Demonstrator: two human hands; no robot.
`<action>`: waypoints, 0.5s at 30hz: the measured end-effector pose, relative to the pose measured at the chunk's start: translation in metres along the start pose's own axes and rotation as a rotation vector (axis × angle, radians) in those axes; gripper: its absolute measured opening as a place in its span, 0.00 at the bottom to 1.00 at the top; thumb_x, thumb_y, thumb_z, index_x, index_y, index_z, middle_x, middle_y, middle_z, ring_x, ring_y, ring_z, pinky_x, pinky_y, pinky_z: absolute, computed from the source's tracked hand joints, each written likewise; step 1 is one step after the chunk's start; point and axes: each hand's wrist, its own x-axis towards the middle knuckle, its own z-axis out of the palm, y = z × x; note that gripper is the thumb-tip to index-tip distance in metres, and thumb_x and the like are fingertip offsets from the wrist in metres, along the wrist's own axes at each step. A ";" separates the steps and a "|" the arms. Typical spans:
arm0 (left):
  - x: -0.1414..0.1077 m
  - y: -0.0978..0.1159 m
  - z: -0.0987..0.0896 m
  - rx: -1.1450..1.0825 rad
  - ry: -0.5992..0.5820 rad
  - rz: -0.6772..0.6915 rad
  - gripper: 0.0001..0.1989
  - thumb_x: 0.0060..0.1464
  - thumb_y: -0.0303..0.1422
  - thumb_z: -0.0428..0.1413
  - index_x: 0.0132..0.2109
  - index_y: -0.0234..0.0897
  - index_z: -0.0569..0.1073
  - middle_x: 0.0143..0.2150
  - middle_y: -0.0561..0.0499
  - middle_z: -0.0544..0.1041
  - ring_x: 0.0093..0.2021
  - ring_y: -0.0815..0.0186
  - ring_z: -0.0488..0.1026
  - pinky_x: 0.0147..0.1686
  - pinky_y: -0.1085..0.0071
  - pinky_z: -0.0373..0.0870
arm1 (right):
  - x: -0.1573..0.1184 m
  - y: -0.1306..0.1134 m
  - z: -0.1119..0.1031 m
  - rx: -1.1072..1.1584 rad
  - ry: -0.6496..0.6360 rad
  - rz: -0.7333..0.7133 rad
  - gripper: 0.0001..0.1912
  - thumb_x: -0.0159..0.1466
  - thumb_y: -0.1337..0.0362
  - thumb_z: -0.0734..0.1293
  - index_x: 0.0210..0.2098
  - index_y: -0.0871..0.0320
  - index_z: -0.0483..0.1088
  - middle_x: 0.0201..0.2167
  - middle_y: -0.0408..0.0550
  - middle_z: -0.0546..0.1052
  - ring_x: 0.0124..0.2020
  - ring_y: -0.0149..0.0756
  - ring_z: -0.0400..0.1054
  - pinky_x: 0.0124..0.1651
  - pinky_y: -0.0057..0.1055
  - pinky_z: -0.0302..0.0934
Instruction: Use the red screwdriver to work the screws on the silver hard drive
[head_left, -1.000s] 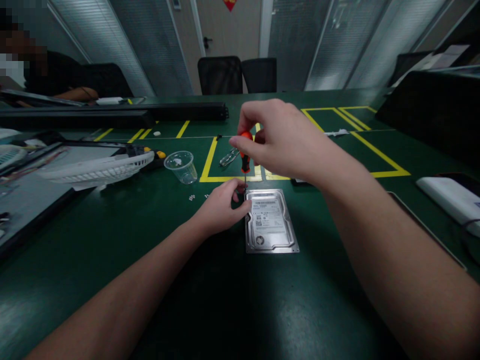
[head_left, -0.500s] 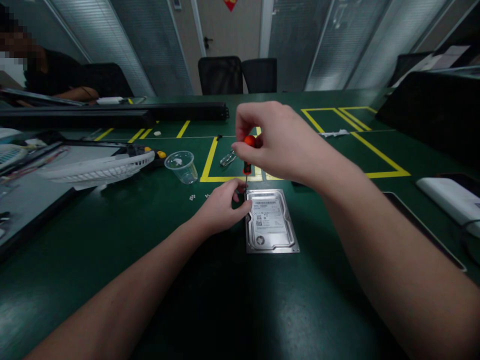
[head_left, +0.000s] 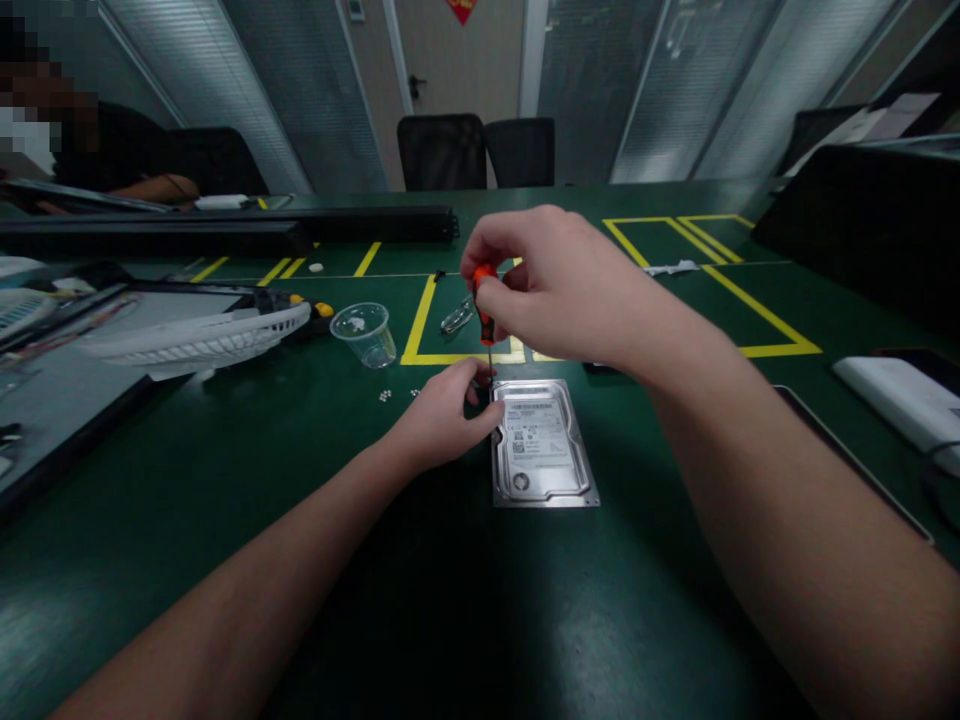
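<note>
A silver hard drive (head_left: pixel 541 445) with a white label lies flat on the green table (head_left: pixel 450 620). My right hand (head_left: pixel 525 285) is closed on the handle of a red and black screwdriver (head_left: pixel 486 322), held nearly upright. Its thin shaft points down to the drive's upper left corner. My left hand (head_left: pixel 457 412) rests at the drive's upper left edge, thumb on the edge and fingers curled near the screwdriver's tip. Whether the left fingers pinch a small part there is too small to tell. Several tiny screws (head_left: pixel 385 396) lie left of the left hand.
A clear plastic cup (head_left: pixel 366 335) stands left of the hands. A white racket-like frame (head_left: pixel 202 338) and long black bars (head_left: pixel 225 232) are at the left. Clear packaging (head_left: pixel 456 317) lies behind the hands. A white device (head_left: pixel 904 400) sits right; a person (head_left: pixel 127 150) is far left.
The screwdriver's handle has tilted slightly to the left, and the fingers of my right hand have shifted around it. My left hand and the hard drive have stayed in place.
</note>
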 end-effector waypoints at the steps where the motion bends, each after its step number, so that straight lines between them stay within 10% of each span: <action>1: 0.000 0.000 0.000 0.001 -0.001 0.002 0.17 0.61 0.37 0.59 0.54 0.35 0.72 0.44 0.45 0.79 0.40 0.60 0.75 0.43 0.60 0.72 | 0.000 0.000 0.000 0.005 -0.008 -0.004 0.10 0.70 0.65 0.63 0.46 0.52 0.76 0.46 0.50 0.83 0.44 0.43 0.77 0.41 0.34 0.63; 15: 0.000 0.000 -0.001 -0.013 -0.010 0.006 0.18 0.61 0.38 0.59 0.55 0.35 0.72 0.47 0.44 0.79 0.41 0.60 0.75 0.44 0.61 0.72 | 0.001 0.001 -0.002 -0.093 0.061 -0.054 0.09 0.67 0.57 0.69 0.34 0.51 0.67 0.40 0.48 0.81 0.37 0.42 0.74 0.37 0.37 0.58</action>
